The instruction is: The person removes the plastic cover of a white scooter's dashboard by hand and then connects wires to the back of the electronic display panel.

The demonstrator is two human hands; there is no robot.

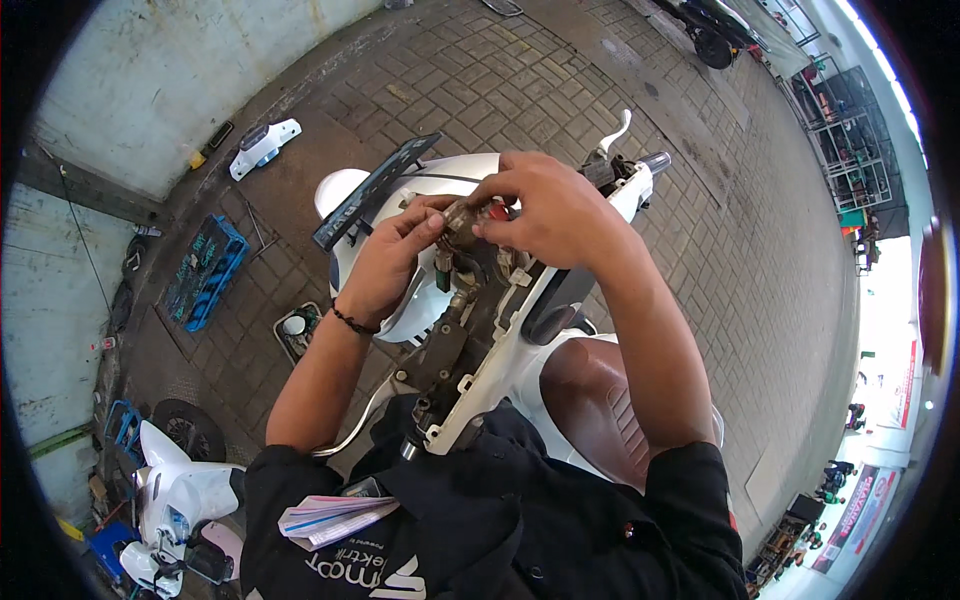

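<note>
A white scooter stands in front of me with its handlebar opened up, dark wiring and metal parts showing [440,350]. Above the handlebar's middle, my left hand [380,265] pinches a small brownish, cloudy-looking part [460,225] between thumb and fingers. My right hand [560,215] is closed on the same part from the other side; its fingers hide much of it. A bit of red [499,211] shows by the right fingertips. Just below hangs a green connector [443,272]. The white handlebar cover [500,340] runs alongside, with a white brake lever [620,132] at the far end.
A dark plate [375,192] juts up beyond my left hand. The brown seat [590,400] is under my right forearm. On the paving lie a white panel [264,147], a blue crate [205,272] and a small tray [297,330]. Another white scooter [180,500] stands lower left.
</note>
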